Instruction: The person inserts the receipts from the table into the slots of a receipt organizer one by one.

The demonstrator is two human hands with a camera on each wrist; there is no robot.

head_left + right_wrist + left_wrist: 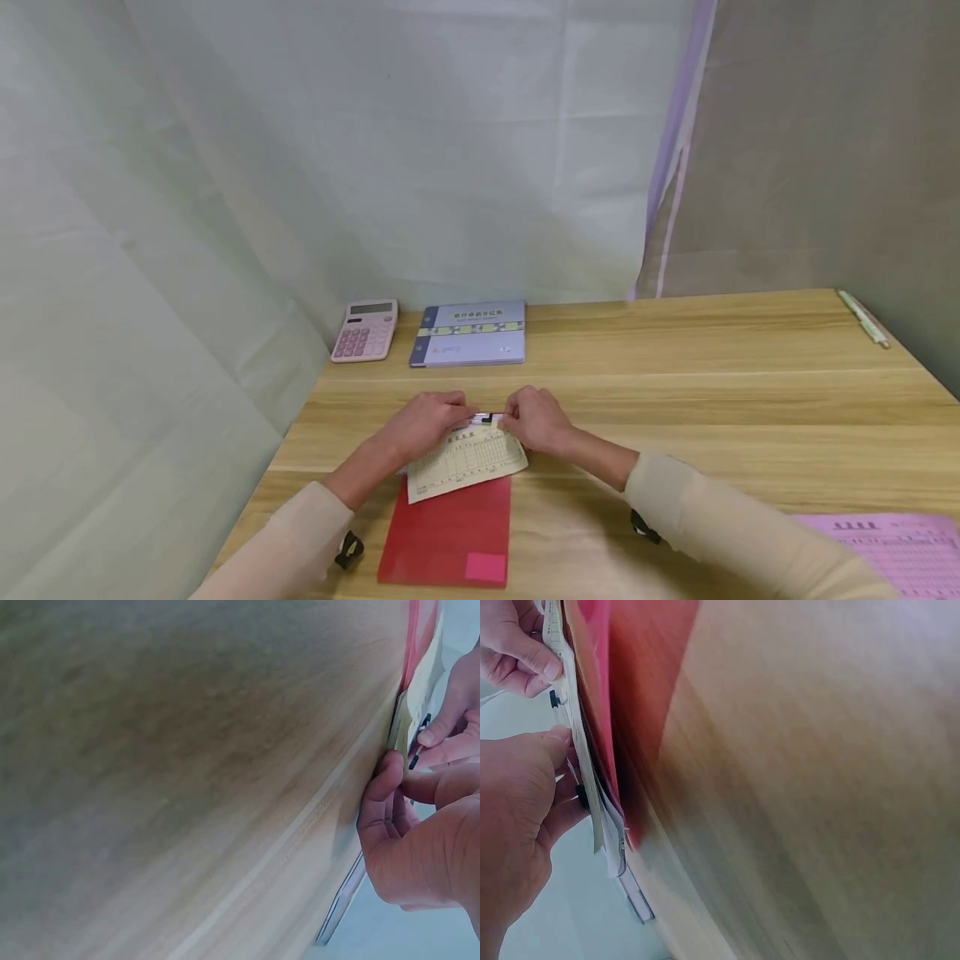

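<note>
A cream printed sheet (468, 467) lies askew over the upper part of a red folder (450, 533). At the top edge of the papers sits a slim metal paper fastener (480, 418) with black pieces (583, 796). My left hand (429, 423) holds the fastener at its left part, thumb and fingers against the paper edge. On the other side, my right hand (537, 419) pinches the upper right corner of the sheet between thumb and forefinger. In the right wrist view the left hand (457, 720) is close beside the right hand (420, 840). Fingers hide part of the fastener.
Behind the hands are a pink calculator (365, 331) and a blue account book (470, 333). A pen (863, 318) lies at the far right of the wooden table (675, 358). A pink printed form (900, 546) is at the near right, partly beneath the right sleeve.
</note>
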